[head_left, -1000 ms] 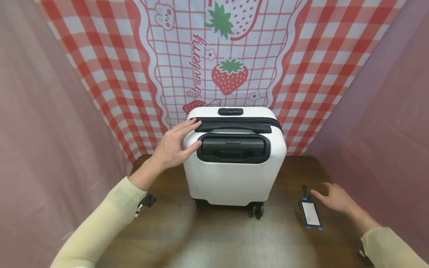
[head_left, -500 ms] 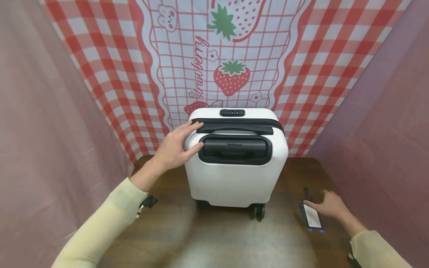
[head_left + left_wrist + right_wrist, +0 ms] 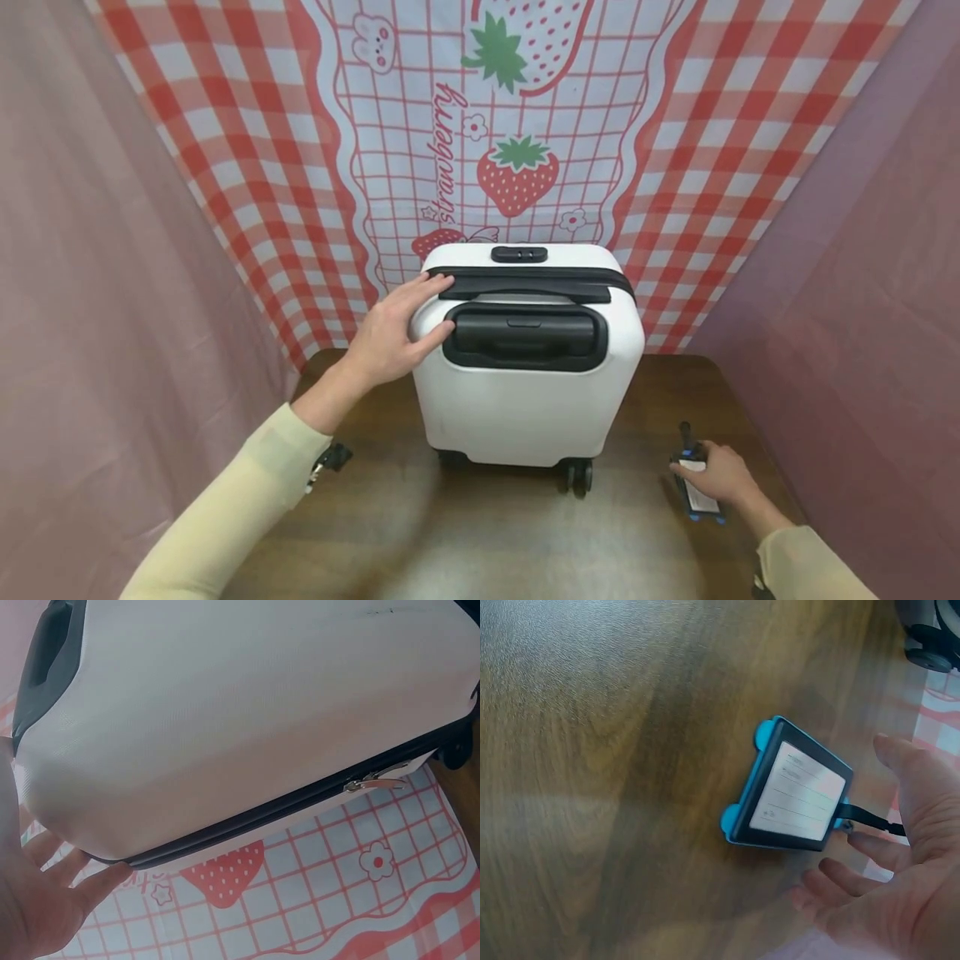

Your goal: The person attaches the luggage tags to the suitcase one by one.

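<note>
Resting spread on the suitcase is the left hand! The right hand is reaching, fingers apart, by the tag.

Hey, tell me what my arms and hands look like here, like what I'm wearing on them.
Both the left sleeve and right sleeve are long, plain and pale yellow. Your left hand and right hand have no gloves. A small black fitting with shiny bits shows beside the left cuff; something dark is partly hidden at the right one.
</note>
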The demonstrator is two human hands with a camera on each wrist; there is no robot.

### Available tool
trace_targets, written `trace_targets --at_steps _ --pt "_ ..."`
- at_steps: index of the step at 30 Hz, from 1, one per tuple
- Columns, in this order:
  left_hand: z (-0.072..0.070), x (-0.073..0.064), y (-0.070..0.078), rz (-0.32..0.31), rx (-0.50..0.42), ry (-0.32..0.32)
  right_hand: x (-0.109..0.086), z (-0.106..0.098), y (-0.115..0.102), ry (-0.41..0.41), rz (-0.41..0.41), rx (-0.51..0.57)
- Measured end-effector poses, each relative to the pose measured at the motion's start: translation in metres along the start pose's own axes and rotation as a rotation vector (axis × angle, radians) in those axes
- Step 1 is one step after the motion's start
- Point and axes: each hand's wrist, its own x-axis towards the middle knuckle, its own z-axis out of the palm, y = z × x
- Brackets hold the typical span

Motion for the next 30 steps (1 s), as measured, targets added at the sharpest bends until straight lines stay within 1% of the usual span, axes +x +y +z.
trace_targets --at_steps 6,14,23,30 --pt "0.002 0.000 -0.001 -0.005 -0.003 0.010 0.001 0.011 0.006 0.000 0.016 0.006" --pt "0.004 -0.001 -0.002 0.001 -0.011 0.023 0.000 0.022 0.006 0.074 0.020 -0.024" --pt "0.006 -0.002 -0.002 0.001 -0.016 0.027 -0.004 0.030 0.002 0.166 0.071 0.064" --pt "0.006 -0.002 -0.001 0.000 -0.015 0.030 -0.007 0.032 0.004 0.162 0.095 0.073"
